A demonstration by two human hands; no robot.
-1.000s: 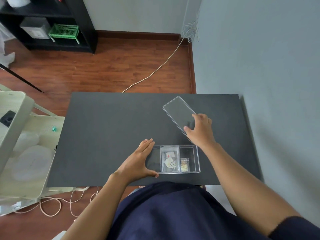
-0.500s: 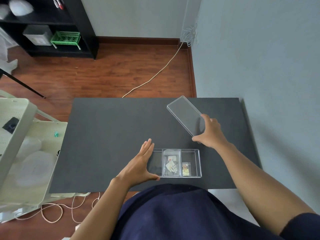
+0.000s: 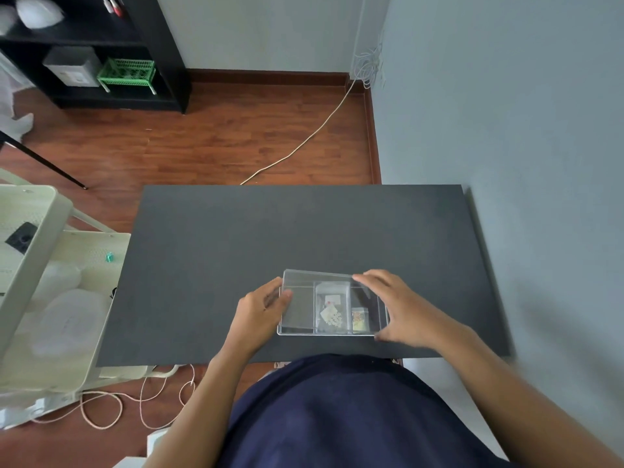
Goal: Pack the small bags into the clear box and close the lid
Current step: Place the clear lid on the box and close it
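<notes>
Near the front edge of the black table (image 3: 216,265), right of its middle, sits the clear box (image 3: 297,329) with small bags (image 3: 332,314) in its middle and right compartments. The left hand (image 3: 260,312) grips the box's left end, thumb on top. The right hand (image 3: 401,309) holds the clear lid (image 3: 304,282) at the right end, laid over the box slightly askew; whether it is fully seated cannot be told

Dark navy top (image 3: 337,417), bare forearms.
</notes>
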